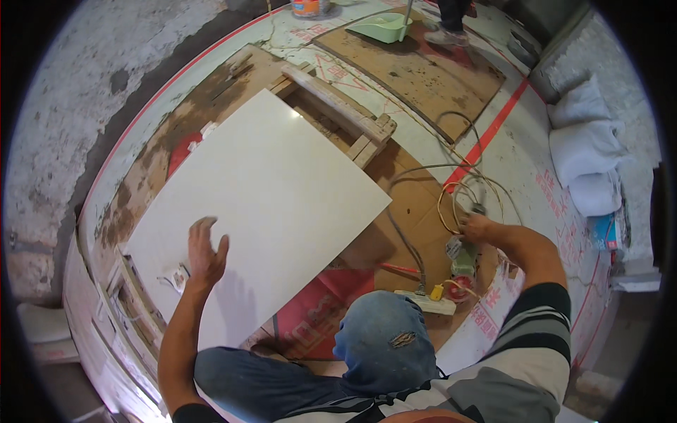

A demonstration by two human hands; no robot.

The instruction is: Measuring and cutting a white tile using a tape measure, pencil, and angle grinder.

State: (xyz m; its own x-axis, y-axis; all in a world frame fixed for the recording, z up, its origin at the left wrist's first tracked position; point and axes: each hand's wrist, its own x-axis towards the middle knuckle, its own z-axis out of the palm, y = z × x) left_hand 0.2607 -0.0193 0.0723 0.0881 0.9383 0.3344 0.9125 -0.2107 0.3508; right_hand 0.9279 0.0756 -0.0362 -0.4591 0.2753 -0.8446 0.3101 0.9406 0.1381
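A large white tile (268, 190) lies flat on a wooden frame (331, 106) in front of me. Over the tile's left part is my left hand (206, 250), its fingers apart, holding nothing; its shadow falls on the surface. To the right of the tile, my right hand (477, 228) is closed around the body of a green angle grinder (463, 264). The grinder's red round end (462, 288) points back toward me, and a dark tail end (479, 209) shows beyond my hand. A small white object (181, 276) with a cord is at the tile's left edge.
A power strip (425, 302) with a yellow plug (437, 292) lies by the grinder. Looped cables (451, 201) cross the cardboard. Farther off are a green dustpan (381, 27), a brown board (416, 70) and a person's shoe (446, 38). White sacks (585, 151) line the right wall.
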